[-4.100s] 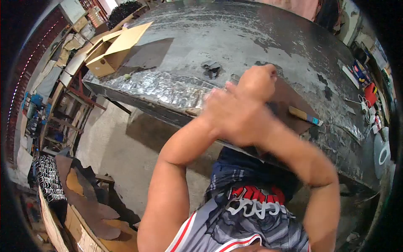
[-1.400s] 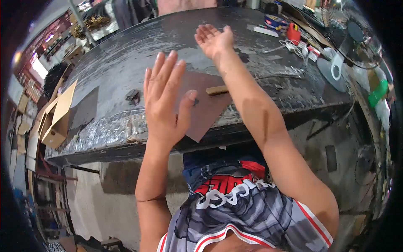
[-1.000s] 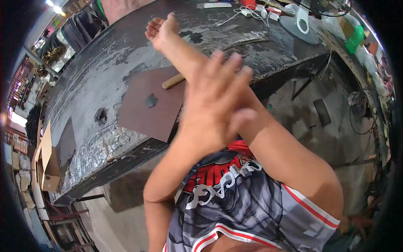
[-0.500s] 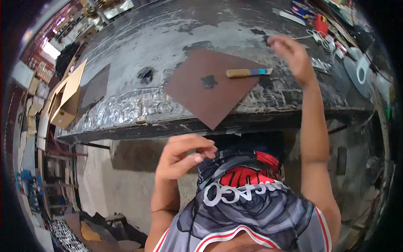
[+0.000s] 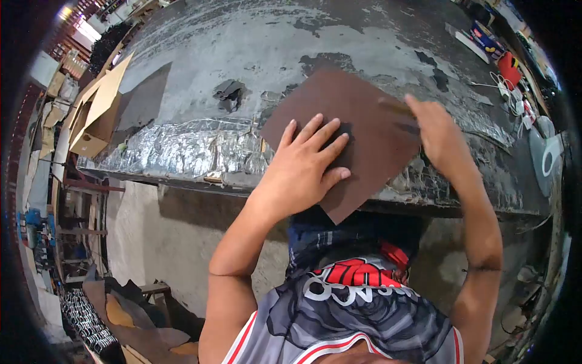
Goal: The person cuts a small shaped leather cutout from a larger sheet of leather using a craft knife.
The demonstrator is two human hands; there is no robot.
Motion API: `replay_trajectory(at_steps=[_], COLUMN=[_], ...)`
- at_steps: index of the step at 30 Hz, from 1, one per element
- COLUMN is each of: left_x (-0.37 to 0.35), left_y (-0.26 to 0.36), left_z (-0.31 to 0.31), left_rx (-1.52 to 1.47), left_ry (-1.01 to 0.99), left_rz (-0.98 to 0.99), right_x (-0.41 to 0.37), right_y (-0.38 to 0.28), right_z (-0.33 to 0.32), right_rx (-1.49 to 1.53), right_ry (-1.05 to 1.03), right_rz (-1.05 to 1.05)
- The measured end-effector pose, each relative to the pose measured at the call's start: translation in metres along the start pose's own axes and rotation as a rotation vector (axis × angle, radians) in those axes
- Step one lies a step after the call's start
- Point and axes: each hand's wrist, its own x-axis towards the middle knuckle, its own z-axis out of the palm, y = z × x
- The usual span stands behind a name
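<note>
A brown square sheet [image 5: 364,164], which looks like leather or board, lies turned cornerwise on the worktable, one corner over the front edge. My left hand [image 5: 303,164] lies on it, palm down and fingers spread, covering most of the small dark patch seen there earlier. Over the sheet's right corner, my right hand [image 5: 439,136] has its fingers closed around a tan-handled utility knife [image 5: 395,106]. Motion smears the knife, and its blue end is hidden by the hand.
The worktable [image 5: 242,54] has a worn, peeling top. A crumpled dark scrap [image 5: 230,94] lies left of the sheet. An open cardboard box [image 5: 97,121] stands at the left end. A red object [image 5: 509,70], white cables and a tape roll [image 5: 550,156] lie at the right.
My left hand has come up from near my lap onto the sheet and spread flat. My right hand has come down and closed on the knife. The view has shifted.
</note>
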Motion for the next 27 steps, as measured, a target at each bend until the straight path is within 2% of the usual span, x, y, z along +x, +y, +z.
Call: replay_trajectory(at_steps=[2,4,6,8,11,16,19,22,27], left_x=[-0.004,-0.008,-0.012,-0.014,-0.014,-0.012,-0.01,-0.013,-0.014], left_y=[0.003,0.002,0.001,-0.001,-0.003,-0.004,-0.006,-0.011,-0.012], left_z=[-0.01,-0.01,-0.008,-0.005,-0.005,-0.008,-0.012,-0.012,-0.011], left_rx=[-0.018,-0.061,-0.098,-0.095,-0.09,-0.08,-0.079,-0.099,-0.098], left_ry=[-0.046,-0.015,0.016,0.033,0.021,-0.048,-0.117,-0.142,-0.133], left_rz=[-0.02,-0.028,-0.045,-0.056,-0.062,-0.061,-0.05,-0.04,-0.031], right_x=[-0.004,-0.02,-0.033,-0.04,-0.019,-0.012,-0.011,-0.012,-0.008], right_y=[-0.003,0.0,-0.007,-0.027,-0.096,-0.088,-0.083,-0.084,-0.098], right_z=[-0.01,-0.02,-0.029,-0.024,0.004,0.02,-0.002,-0.009,0.009], right_rx=[0.081,0.747,1.04,1.195,1.196,0.816,0.699,0.657,0.714], right_ry=[0.335,0.521,0.618,0.611,0.482,0.233,0.038,0.02,0.147], right_rz=[0.038,0.36,0.237,0.141,0.128,-0.009,0.057,0.087,0.063])
